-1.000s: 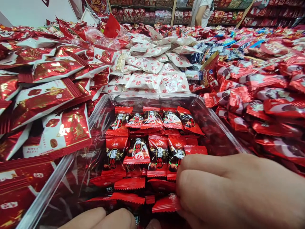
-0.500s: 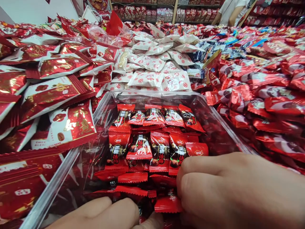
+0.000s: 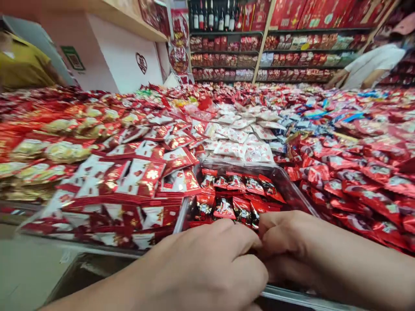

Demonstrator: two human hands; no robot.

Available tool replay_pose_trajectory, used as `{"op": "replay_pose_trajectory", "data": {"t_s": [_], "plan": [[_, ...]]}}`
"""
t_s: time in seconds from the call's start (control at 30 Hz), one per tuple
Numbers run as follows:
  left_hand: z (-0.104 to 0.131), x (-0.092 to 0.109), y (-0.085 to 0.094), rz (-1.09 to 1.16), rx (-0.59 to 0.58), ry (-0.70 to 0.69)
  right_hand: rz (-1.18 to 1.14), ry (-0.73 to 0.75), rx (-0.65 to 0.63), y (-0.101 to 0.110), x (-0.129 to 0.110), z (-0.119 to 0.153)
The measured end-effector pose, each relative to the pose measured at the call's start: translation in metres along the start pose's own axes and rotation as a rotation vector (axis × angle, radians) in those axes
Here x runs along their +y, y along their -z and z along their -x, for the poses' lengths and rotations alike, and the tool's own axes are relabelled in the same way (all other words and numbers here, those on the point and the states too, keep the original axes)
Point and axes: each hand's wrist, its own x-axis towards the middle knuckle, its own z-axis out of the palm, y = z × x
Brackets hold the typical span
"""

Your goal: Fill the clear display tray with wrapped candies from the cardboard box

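A clear plastic bin (image 3: 301, 194) holds small red-and-black wrapped candies (image 3: 223, 208), laid in rows at its back and middle. My left hand (image 3: 214, 259) reaches over the bin's front part, its fingers curled down and inward. Close beside it, my right hand (image 3: 285, 244) is also closed, knuckles bent toward the left hand. The two hands nearly meet in front of the candy rows. Whatever lies between the fingers is hidden behind my hands, as is most of the bin's front.
Red-and-white packets (image 3: 142, 177) are heaped left of the bin. White packets (image 3: 240, 147) lie behind it, red wrapped sweets (image 3: 363, 185) to its right. Stocked shelves (image 3: 227, 62) stand at the back. One person (image 3: 372, 67) is at the far right, another (image 3: 26, 60) at the left.
My view has tilted up and widened, showing more of the shop. My left hand has come up and right, close to my right hand, and covers more of the front candies.
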Motion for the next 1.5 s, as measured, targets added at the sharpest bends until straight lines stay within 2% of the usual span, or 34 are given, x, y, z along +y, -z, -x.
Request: {"op": "replay_pose_trajectory", "data": {"t_s": [0.17,0.27,0.57,0.67,0.8,0.9,0.93,1.0,1.07,1.23,1.37,1.5], "plan": [[0.007,0.009,-0.003,-0.164,-0.013,-0.023,-0.031,0.005,-0.037,-0.005,0.002,-0.001],[0.009,0.011,-0.005,-0.228,-0.002,-0.006,-0.074,-0.017,-0.005,-0.008,0.003,-0.001],[0.006,0.023,-0.008,-0.302,-0.068,0.159,-0.048,-0.004,0.034,-0.011,-0.001,-0.005],[0.004,0.021,-0.009,-0.294,-0.036,0.135,-0.054,-0.006,-0.014,-0.009,-0.002,-0.005],[0.016,0.023,0.0,-0.252,0.099,-0.003,-0.004,-0.008,-0.023,-0.003,-0.005,0.0],[0.045,0.025,0.006,-0.19,0.303,-0.011,0.039,-0.014,0.034,0.0,-0.006,0.002],[0.058,0.025,0.005,-0.118,0.456,0.012,0.043,-0.032,0.049,0.0,-0.006,0.002],[0.084,0.023,-0.002,-0.006,0.626,0.044,0.051,-0.071,0.066,0.0,-0.006,0.001],[0.108,0.021,-0.016,0.079,0.664,0.093,0.064,-0.099,0.075,0.0,-0.006,-0.002],[0.142,0.017,-0.064,0.133,0.576,0.148,0.077,-0.127,0.057,0.001,-0.009,-0.005],[0.151,0.018,-0.099,0.147,0.361,0.188,0.049,-0.143,0.035,0.0,-0.013,-0.003],[0.154,0.02,-0.127,0.128,0.149,0.188,0.044,-0.152,0.062,-0.003,-0.017,-0.002]]}}
